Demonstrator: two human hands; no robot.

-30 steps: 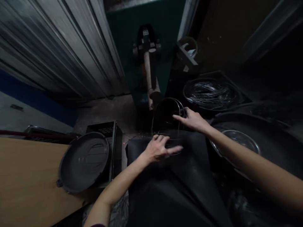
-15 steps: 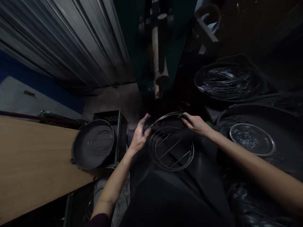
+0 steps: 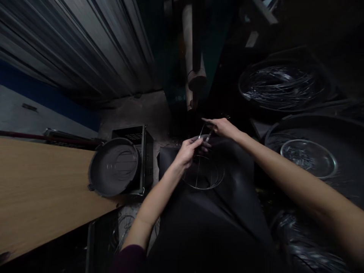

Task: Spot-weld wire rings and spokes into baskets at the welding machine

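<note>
— where was the wire ring frame (image 3: 205, 175)?
— on the dark surface (image 3: 227, 212) in front of me. my left hand (image 3: 188, 151) pinched its far rim; my right hand (image 3: 222, 127) gripped a thin wire piece just beyond.
— anything nearby?
— a grey round lid (image 3: 113, 167) to the left.

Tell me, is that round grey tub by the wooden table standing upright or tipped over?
Tipped. The grey tub lies on its side against a dark crate at the wooden table edge, its round mouth facing the camera.
</note>
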